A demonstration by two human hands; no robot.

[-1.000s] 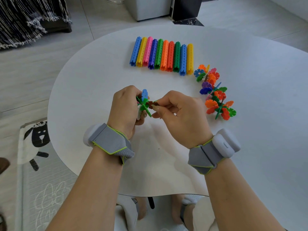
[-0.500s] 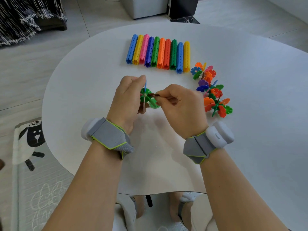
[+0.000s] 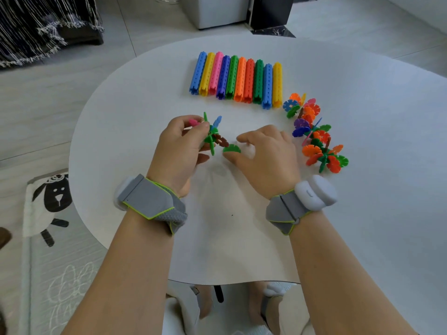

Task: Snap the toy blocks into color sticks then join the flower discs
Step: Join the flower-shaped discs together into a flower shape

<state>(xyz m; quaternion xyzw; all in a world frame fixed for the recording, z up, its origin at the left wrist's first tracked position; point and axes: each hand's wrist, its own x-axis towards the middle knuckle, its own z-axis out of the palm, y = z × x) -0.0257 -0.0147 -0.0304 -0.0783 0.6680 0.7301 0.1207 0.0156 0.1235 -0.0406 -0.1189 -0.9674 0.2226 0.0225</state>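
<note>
Several colour sticks (image 3: 235,79) lie side by side at the far middle of the white round table (image 3: 375,226). A chain of joined flower discs (image 3: 314,134) in orange, green, purple and pink lies to their right. My left hand (image 3: 179,146) grips a small cluster of joined discs (image 3: 212,137), green, blue, pink and brown, just above the table. My right hand (image 3: 268,155) is a little to the right of the cluster and apart from it. Its thumb and forefinger pinch a single green disc (image 3: 231,148), whose lower half is hidden behind the thumb.
Both wrists carry grey straps with white sensor units. A rug with a sheep picture (image 3: 52,197) lies on the floor at the left. A white box (image 3: 217,10) and a dark box (image 3: 271,10) stand beyond the table. My feet show under the near edge.
My right hand has let go of the cluster and pulled away to the right, now holding one green disc. The left hand has turned the cluster and shifted it slightly left.
</note>
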